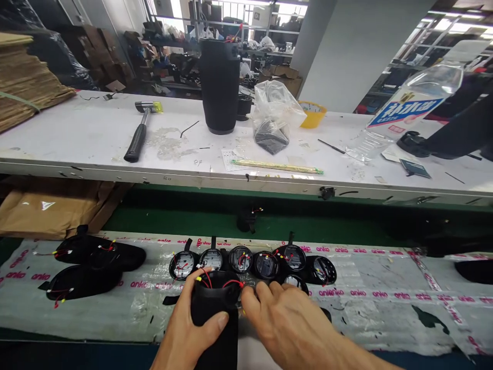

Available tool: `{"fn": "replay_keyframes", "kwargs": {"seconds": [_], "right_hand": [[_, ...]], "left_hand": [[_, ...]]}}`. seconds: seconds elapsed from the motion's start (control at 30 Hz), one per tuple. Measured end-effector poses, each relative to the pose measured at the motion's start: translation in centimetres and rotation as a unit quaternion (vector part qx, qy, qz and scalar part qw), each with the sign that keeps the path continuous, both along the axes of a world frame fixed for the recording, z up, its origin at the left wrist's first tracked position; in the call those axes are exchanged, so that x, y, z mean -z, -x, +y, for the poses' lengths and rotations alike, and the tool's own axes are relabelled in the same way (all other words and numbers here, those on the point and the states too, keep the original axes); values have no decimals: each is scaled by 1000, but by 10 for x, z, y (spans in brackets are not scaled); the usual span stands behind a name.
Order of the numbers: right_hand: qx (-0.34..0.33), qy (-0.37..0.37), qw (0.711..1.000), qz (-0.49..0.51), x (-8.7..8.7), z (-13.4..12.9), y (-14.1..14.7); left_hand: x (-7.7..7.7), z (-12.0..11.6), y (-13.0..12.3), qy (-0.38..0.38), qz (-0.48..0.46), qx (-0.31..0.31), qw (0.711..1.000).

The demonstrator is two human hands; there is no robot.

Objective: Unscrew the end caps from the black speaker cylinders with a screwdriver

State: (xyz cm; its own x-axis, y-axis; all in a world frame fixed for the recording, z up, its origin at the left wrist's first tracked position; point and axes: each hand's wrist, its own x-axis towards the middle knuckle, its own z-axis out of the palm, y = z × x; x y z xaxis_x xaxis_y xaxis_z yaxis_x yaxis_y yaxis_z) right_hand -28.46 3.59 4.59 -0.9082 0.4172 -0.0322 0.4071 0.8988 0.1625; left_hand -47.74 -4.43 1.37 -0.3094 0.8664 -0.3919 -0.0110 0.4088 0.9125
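My left hand (190,324) is wrapped round a black cylindrical housing (217,336), with its thumb across the near side. Red wires (233,282) with small connectors come out of the open top of this housing. At the right side of its rim, my right hand (288,321) has its fingers closed beside a red connector. Whatever those fingers pinch is hidden behind them. Just beyond both hands stand several similar black housings (266,265), their round ends facing up with red wires and small plugs lying in them.
Several black housings (87,282) lie on the left of the tape-covered bench (370,318). On the white shelf (169,144) above are a hammer (137,134), a tall black cylinder (220,87), a plastic bag (273,115), a yellow basket (313,115) and a tilted bottle (412,105).
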Motion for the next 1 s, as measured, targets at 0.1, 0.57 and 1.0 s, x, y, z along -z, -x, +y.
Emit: {"fn": "replay_keyframes", "kwargs": {"seconds": [0.1, 0.57, 1.0], "right_hand": [[8, -8, 1000, 2, 0, -1, 1], [-13, -6, 1000, 5, 10, 0, 1], [4, 121, 991, 65, 13, 11, 6]], "left_hand": [[0, 0, 0, 5, 42, -10, 999], [-3, 2, -1, -11, 29, 10, 999], [19, 5, 6, -7, -213, 10, 977]]}}
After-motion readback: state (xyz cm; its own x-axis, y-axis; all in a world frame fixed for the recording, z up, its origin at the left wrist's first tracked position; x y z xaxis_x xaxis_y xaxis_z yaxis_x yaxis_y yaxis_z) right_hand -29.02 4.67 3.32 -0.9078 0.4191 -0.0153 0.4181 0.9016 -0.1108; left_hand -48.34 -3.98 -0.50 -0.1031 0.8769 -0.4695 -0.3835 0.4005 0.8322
